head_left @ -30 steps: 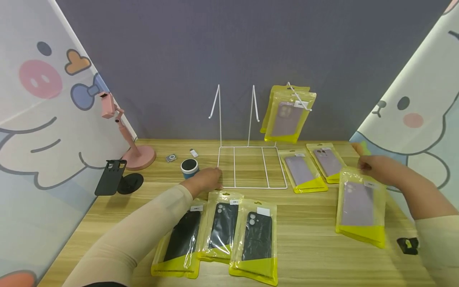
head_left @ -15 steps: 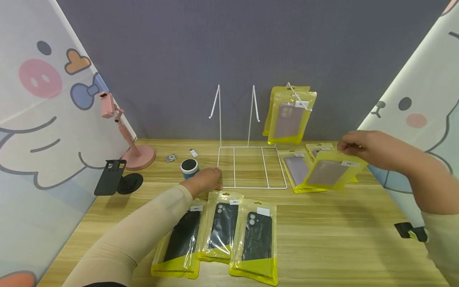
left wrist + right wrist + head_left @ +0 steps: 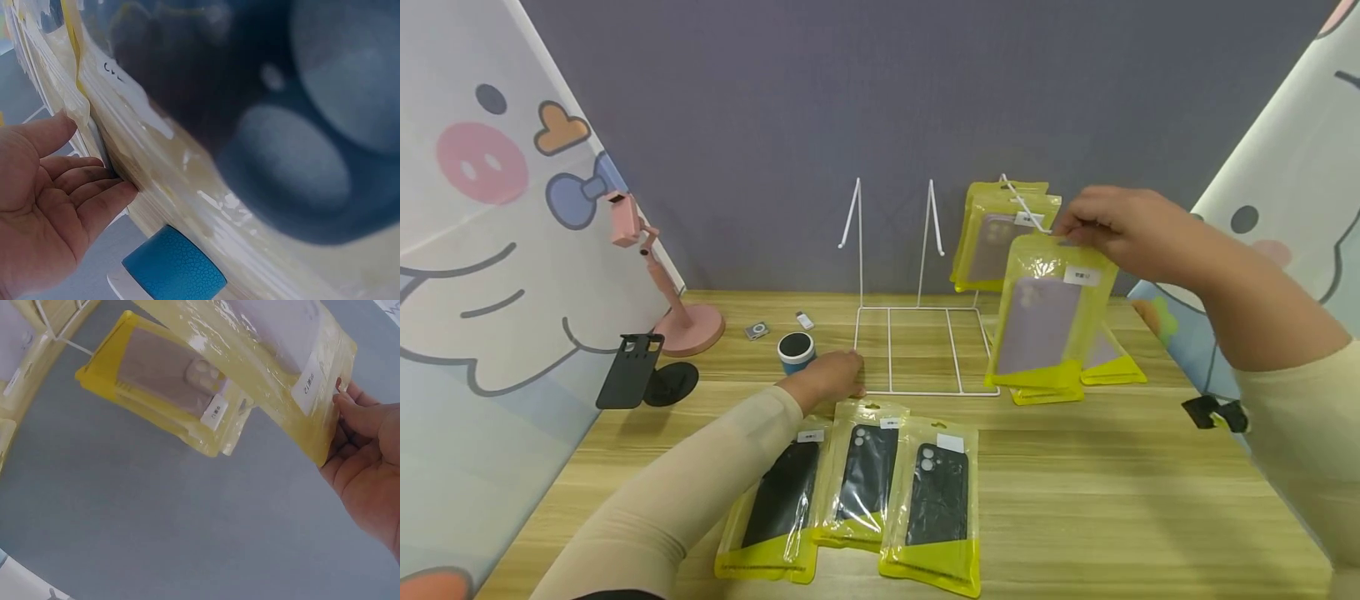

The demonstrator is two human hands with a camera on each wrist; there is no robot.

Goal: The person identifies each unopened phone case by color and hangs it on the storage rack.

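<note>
My right hand [image 3: 1123, 229] pinches the top edge of a yellow-edged clear bag with a light purple phone case [image 3: 1041, 325], also seen in the right wrist view [image 3: 275, 337]. The bag hangs upright in the air, its top just in front of the tip of a rack prong [image 3: 1026, 204]. Similar bagged purple cases [image 3: 996, 246] hang on that prong, behind it. My left hand [image 3: 827, 379] holds the front left corner of the white wire display rack [image 3: 925, 392]; in the left wrist view its fingers [image 3: 103, 206] are lightly bent at a wire.
Several bagged black phone cases [image 3: 936, 500] lie in front of the rack. Purple ones [image 3: 1105, 358] lie to its right, partly hidden. A blue jar [image 3: 796, 350], pink lamp [image 3: 688, 329], black phone stand [image 3: 632, 375] and small gadgets stand left. Two other prongs [image 3: 934, 217] rise left.
My right hand has lifted the bagged purple phone case off the right of the table and carried it up and left to the right prong. My left hand has not moved.
</note>
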